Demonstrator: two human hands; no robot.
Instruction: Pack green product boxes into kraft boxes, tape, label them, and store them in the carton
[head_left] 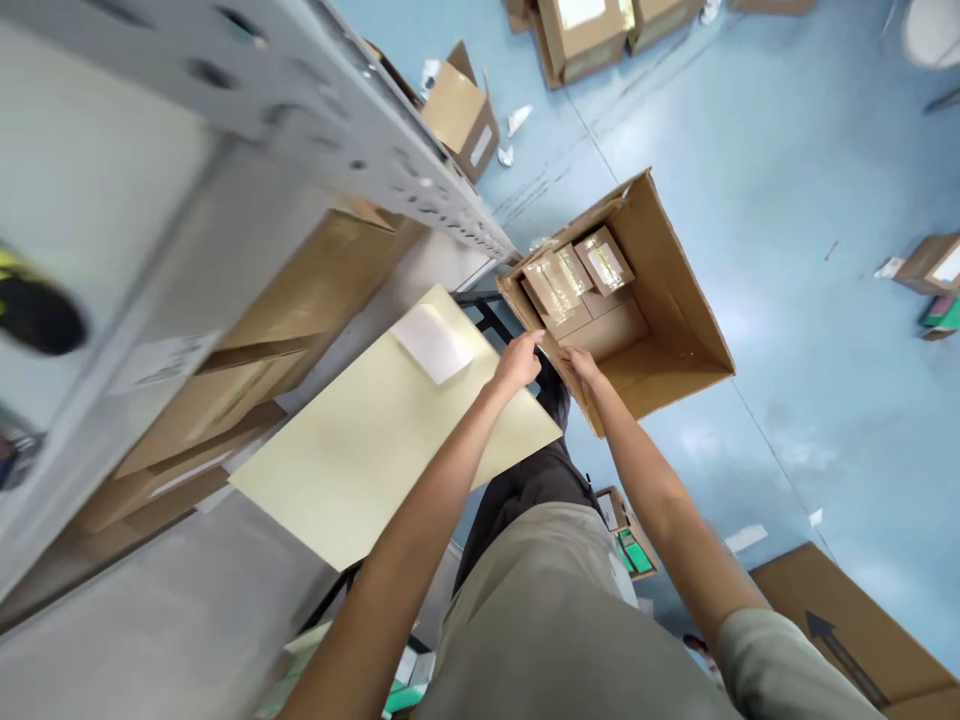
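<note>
A large open cardboard box stands tilted in view in front of me, with several small taped cartons inside at its far left end. My left hand is at the box's near rim, fingers curled and their tips against the edge. Further along the same rim, my right hand has its fingers pressed together on the cardboard; part of its grip is hidden. Just left of my left hand lies a pale yellow board bearing a white paper slip.
A grey perforated metal shelf post rises at the left, with cardboard boxes on the shelf behind it. On the blue floor are an opened carton, paper scraps and a large carton with an arrow.
</note>
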